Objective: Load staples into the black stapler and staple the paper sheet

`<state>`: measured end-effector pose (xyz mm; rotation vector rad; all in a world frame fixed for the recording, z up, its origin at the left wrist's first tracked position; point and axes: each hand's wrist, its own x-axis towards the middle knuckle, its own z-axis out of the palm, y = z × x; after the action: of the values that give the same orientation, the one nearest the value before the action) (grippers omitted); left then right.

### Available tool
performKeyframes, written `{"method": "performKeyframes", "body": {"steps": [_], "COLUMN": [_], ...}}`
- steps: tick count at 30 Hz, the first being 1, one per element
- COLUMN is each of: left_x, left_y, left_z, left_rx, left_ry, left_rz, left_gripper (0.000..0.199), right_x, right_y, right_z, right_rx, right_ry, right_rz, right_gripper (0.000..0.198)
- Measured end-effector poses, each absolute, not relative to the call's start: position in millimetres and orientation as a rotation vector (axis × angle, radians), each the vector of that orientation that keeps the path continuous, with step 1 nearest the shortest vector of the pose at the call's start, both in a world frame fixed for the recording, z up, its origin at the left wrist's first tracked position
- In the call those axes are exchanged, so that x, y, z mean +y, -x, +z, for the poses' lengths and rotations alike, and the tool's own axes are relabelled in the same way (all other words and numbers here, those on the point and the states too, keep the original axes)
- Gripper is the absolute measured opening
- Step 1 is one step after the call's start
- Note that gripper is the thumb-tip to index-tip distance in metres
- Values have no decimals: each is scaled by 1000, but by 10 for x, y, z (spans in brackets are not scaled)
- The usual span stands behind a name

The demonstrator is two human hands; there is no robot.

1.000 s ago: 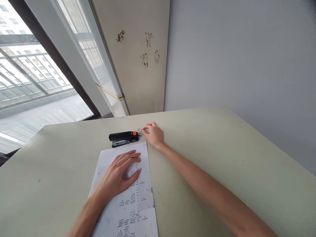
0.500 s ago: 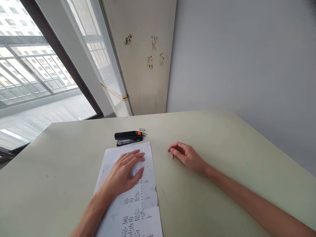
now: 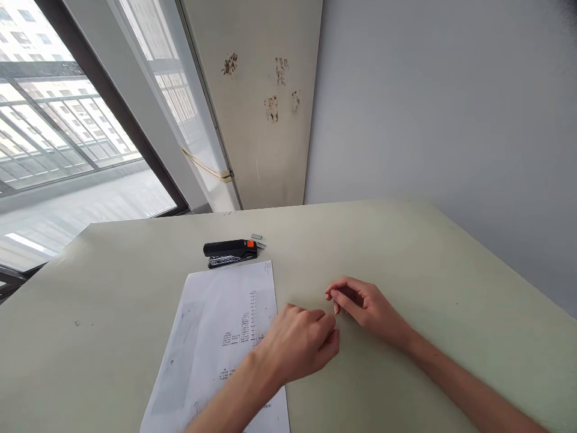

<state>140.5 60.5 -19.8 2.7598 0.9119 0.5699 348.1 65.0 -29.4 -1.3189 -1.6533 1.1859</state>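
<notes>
My left hand (image 3: 306, 340) is curled into a loose fist just past the right edge of a printed white paper sheet (image 3: 220, 313), its wrist and forearm crossing above the sheet. Its fingertips are hidden, so whatever they may hold does not show. Close by on the right, my right hand (image 3: 363, 304) rests on the table with fingers bent and the thumb tip against the forefinger; I see nothing inside it. A black stapler (image 3: 229, 251) with an orange button lies behind the sheet's top edge, away from both hands.
Two small grey strips, apparently staples (image 3: 256, 236), lie beside the stapler's right end. The pale green table (image 3: 383, 240) meets a plain grey wall (image 3: 428, 108). A stained cream panel (image 3: 270, 150) and a window (image 3: 67, 120) are behind it.
My left hand has left its flat, spread position on the paper, moving right and curling up. My right hand has shifted slightly right and nearer. More print on the sheet is uncovered.
</notes>
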Motion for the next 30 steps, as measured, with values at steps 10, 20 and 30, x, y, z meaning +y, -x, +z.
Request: {"method": "performKeyframes", "body": {"steps": [10,20,30], "left_x": [650,664,652], "left_y": [-1421,-1426,-1403], "left_z": [-372,-364,-376], "left_rx": [936,929,929], "left_ry": [-2618,-2593,-2572], "left_rz": [694,659,679], "left_gripper": [28,29,28], "right_x": [648,664,659], "right_y": [-3470,-3468,-3440], "right_z": [-267,-291,-295], "right_rx": [-1761,-1815,-1819], "right_ry": [1311,1279,1254], "right_rz": [1098,1068,1087], "right_gripper": [23,19,18]}}
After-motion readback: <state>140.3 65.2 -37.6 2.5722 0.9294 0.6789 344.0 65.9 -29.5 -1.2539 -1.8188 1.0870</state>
